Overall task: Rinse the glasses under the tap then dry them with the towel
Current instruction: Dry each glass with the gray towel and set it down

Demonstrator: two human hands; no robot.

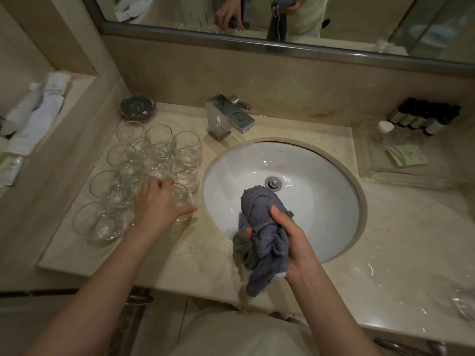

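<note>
Her left hand (159,204) curls round one stemless glass (181,201) in the crowded cluster (144,160); the right hand (288,237) grips the grey towel (259,227). Lifting carelessly could knock its neighbours over.

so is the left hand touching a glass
Touching: head view shows the left hand with fingers over the rim and thumb against the side of the nearest glass.

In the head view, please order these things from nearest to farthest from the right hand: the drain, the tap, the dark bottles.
From the right hand, which holds the towel:
1. The drain, in the basin just beyond the hand.
2. The tap, behind the sink, to the left.
3. The dark bottles, at the far right corner of the counter.
</note>
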